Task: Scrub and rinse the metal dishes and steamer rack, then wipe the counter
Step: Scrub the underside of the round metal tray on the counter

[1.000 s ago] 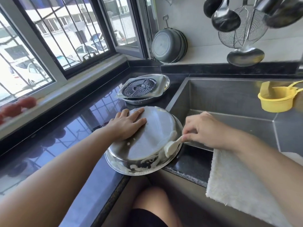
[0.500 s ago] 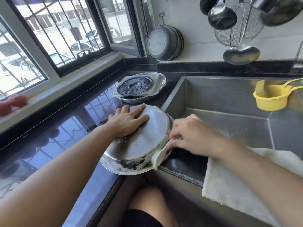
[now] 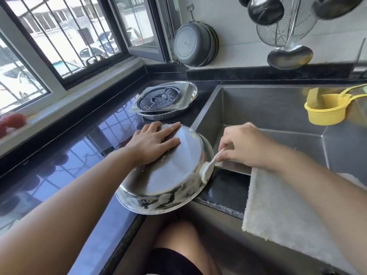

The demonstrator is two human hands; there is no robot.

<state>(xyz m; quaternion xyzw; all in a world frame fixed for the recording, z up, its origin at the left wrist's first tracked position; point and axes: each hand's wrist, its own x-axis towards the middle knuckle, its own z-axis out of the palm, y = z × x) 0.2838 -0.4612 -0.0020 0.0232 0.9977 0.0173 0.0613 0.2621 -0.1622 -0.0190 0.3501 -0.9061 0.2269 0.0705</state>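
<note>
A: What's diff vs half a sec ago?
B: Not much. Left hand [image 3: 155, 141] still flat, fingers straight, pressing the upturned base of the round metal dish [image 3: 168, 175], centre frame, on the black counter [image 3: 83, 147] w/ its rim hanging past the front edge. Right hand [image 3: 244, 145] still pinches the white scrub pad [image 3: 207, 168] btwn thumb & fingertips; pad has slid up the dish's right wall, was lower near the front rim. Suds on the front wall.
A: Other task stuff?
B: Steamer rack [image 3: 158, 98] sits in a square metal tray [image 3: 178, 94] stacked on another round dish [image 3: 166, 116], behind the hands, upper centre, untouched.
A: Around?
B: Steel sink [image 3: 268, 108] at right, yellow ladle cup [image 3: 325, 110] hung on its far-right wall. White towel [image 3: 282, 207] draped over the sink's front edge, right forearm crossing above it. Grey pan [image 3: 192, 46] hangs on the wall; ladles & a wire skimmer [image 3: 286, 26] top right. Barred window [image 3: 59, 36] upper left, red things [image 3: 14, 121] on the sill, blurred.
</note>
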